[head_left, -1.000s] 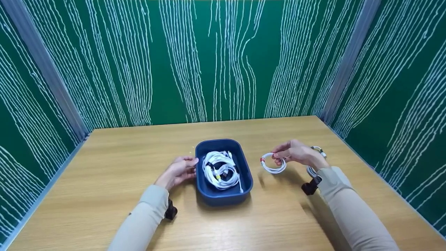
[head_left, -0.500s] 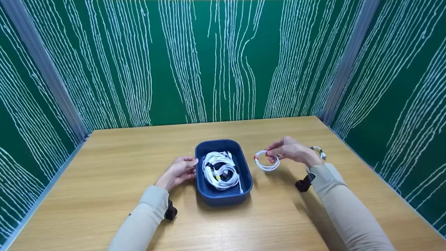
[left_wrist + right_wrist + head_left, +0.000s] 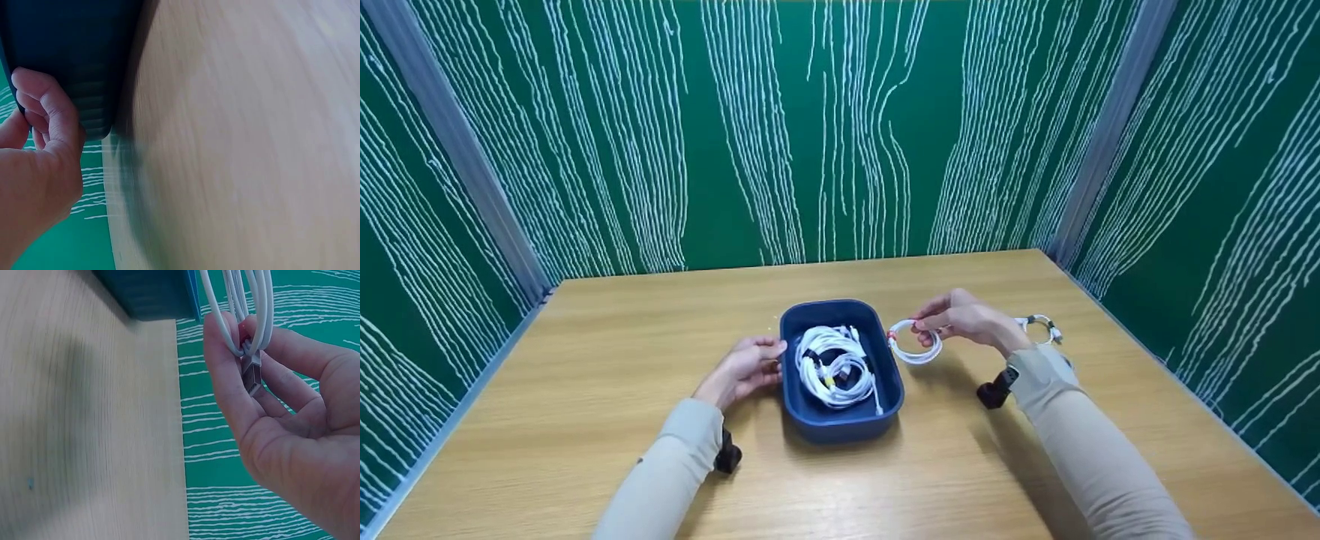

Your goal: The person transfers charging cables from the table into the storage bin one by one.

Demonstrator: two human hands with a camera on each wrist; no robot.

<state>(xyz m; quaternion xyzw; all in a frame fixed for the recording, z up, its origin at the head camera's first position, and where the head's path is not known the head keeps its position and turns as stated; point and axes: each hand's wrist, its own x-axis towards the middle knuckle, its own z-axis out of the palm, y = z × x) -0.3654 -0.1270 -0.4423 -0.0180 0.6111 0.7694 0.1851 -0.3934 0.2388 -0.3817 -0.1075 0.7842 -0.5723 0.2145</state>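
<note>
A dark blue plastic box [image 3: 840, 431] stands on the table, with several coiled white cables [image 3: 840, 394] inside, one bearing a black tie and one a yellow tag. My left hand [image 3: 744, 369] holds the box's left rim between thumb and fingers; the left wrist view shows the fingers curled against the outer wall [image 3: 93, 104]. My right hand [image 3: 971, 321] pinches a coiled white USB cable [image 3: 915, 358] by its red tie, just right of the box rim and above the table. Its metal plug [image 3: 252, 374] hangs below the fingertips in the right wrist view.
Another white cable coil [image 3: 1039, 322] with dark ties lies on the table [image 3: 960, 480], partly behind the right wrist. Green panels with white wavy lines [image 3: 840, 135] enclose the table's back and sides. A small black camera sits at each wrist.
My right hand has moved left with the coiled USB cable, bringing it close to the box's right rim. More of the coil behind the wrist shows. The left hand and box stay put.
</note>
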